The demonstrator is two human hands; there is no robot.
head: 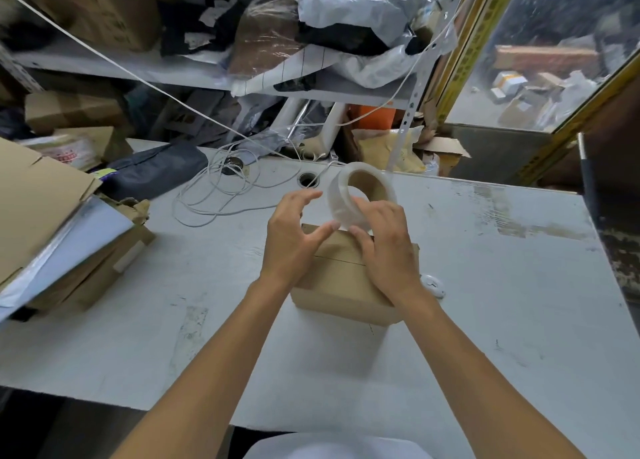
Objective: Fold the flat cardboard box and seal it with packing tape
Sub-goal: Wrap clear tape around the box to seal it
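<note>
A small brown cardboard box [341, 285] stands folded on the white table [485, 302], its top flaps closed with a seam across. Above its far edge my right hand [384, 244] holds a roll of clear packing tape [349, 195] with a brown core, tilted toward me. My left hand [294, 233] hovers beside the roll with fingers spread; its thumb tip touches the roll's lower edge near my right fingers. Both forearms hide parts of the box top.
A stack of flat cardboard and white sheets [52, 223] lies at the table's left. White cable [221, 195] coils at the back by a round cable hole [307, 179]. A small white object [433, 285] sits right of the box. Cluttered shelves stand behind.
</note>
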